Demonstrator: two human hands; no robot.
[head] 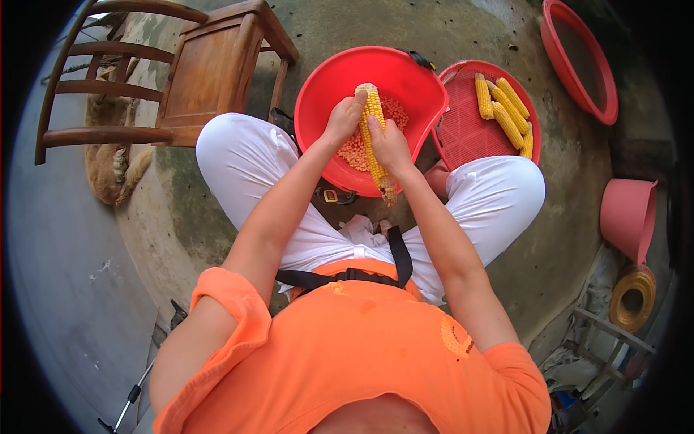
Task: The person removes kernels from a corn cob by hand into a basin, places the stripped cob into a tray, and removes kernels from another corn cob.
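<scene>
A long ear of yellow corn [374, 145] is held above a red plastic basin [320, 81], its thick pale end pointing away from me. My left hand [345, 116] grips the ear near that end from the left side. From the right, my right hand [389, 142] closes around its middle, thumb on the kernels. Loose corn kernels [353, 153] lie in the bottom of the basin, partly hidden by the ear and my hands. Several more ears of corn [507, 126] rest in a red mesh basket [461, 127] touching the basin's right side.
A wooden chair [203, 76] stands at the left, with a tan dog [105, 168] lying behind it. A red-rimmed round sieve or basin [608, 103] is at the upper right, a pink bucket [626, 214] at the right. My knees flank the basin; a strap with a buckle [329, 196] lies beneath it.
</scene>
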